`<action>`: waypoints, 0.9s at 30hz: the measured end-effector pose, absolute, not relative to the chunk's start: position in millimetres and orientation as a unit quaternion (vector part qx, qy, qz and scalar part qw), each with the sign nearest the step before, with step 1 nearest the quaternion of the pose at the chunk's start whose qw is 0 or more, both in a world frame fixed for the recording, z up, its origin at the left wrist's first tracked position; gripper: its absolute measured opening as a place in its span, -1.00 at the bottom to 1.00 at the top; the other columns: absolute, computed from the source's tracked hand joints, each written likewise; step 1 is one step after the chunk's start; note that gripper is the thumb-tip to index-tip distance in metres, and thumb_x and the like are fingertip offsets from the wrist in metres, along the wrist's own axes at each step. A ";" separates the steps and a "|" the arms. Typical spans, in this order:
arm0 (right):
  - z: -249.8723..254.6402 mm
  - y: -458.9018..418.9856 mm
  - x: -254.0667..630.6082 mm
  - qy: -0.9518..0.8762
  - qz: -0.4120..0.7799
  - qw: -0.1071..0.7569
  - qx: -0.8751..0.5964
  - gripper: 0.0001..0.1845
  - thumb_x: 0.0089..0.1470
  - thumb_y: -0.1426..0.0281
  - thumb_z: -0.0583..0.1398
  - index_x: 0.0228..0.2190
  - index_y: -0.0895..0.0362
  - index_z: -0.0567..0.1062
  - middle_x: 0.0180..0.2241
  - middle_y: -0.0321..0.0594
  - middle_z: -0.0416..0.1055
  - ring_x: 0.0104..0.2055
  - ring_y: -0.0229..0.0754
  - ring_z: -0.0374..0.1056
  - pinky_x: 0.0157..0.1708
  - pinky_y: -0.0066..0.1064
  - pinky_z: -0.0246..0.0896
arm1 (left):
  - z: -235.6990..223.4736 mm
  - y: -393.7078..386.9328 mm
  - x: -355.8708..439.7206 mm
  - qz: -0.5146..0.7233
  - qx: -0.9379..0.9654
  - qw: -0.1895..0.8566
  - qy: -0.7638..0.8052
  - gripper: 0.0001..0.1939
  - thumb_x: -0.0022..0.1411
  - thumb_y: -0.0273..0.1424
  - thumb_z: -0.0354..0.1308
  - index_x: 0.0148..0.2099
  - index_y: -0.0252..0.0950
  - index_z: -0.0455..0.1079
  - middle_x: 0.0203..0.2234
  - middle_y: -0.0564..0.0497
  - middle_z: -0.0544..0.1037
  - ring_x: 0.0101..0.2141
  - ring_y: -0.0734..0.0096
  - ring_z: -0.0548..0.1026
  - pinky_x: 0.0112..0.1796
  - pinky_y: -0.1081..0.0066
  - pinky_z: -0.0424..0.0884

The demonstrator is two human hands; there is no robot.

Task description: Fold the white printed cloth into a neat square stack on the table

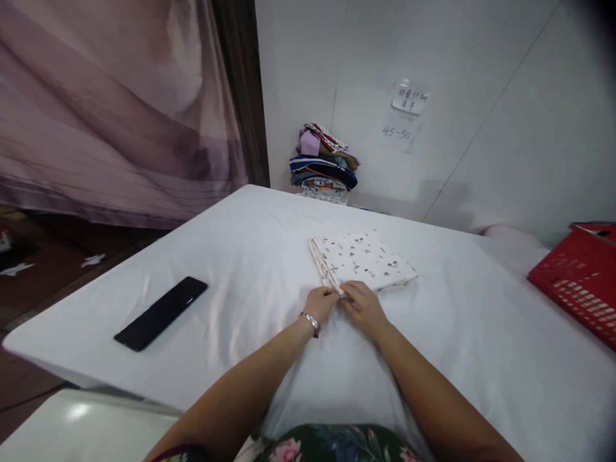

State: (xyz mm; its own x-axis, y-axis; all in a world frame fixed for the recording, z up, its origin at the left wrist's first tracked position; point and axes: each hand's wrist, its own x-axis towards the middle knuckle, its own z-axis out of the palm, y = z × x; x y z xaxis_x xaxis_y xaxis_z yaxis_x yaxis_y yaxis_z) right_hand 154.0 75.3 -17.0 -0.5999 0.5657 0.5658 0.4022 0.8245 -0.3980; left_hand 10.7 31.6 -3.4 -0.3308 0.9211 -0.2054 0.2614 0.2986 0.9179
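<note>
A folded white patterned cloth [363,256] is pinched at its near corner by the left hand [321,304] and right hand [366,308] (fingers nearly closed).

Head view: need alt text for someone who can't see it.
A person's left hand and right hand pinch the near corner of a folded, patterned white cloth on a white-covered table. A flat black object lies to the left; a red basket is at far right. Stacked fabrics show beyond the far edge.
</note>
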 end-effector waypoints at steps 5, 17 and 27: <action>-20.3 78.5 153.4 -0.861 0.162 0.377 -0.301 -0.71 0.02 0.42 0.11 -0.16 0.09 0.42 -0.21 -0.10 0.41 -0.15 -0.10 0.29 -0.15 -0.20 0.25 | -7.9 32.0 9.7 0.437 0.439 0.393 0.680 -0.84 -0.01 -0.37 0.08 -0.45 -0.32 0.44 -0.59 0.10 0.47 -0.50 0.49 0.39 -0.45 0.52 0.29; -25.7 83.5 150.6 -0.721 0.329 0.462 -0.399 -0.72 -0.04 0.34 0.16 -0.23 0.14 0.45 -0.36 -0.22 0.45 -0.33 -0.19 0.35 -0.28 -0.35 0.28 | -7.2 30.1 -2.8 0.358 0.487 0.313 0.733 -0.79 0.02 -0.23 0.12 -0.45 -0.27 0.42 -0.54 0.06 0.51 -0.47 0.44 0.42 -0.42 0.48 0.25; -22.1 79.9 148.0 -0.775 0.244 0.445 -0.376 -0.78 0.00 0.36 0.11 -0.26 0.11 0.43 -0.35 -0.22 0.43 -0.33 -0.19 0.32 -0.30 -0.37 0.26 | -8.5 42.5 -2.1 0.311 0.478 0.335 0.750 -0.80 -0.04 -0.23 0.16 -0.49 -0.28 0.40 -0.59 0.06 0.47 -0.51 0.43 0.41 -0.50 0.49 0.21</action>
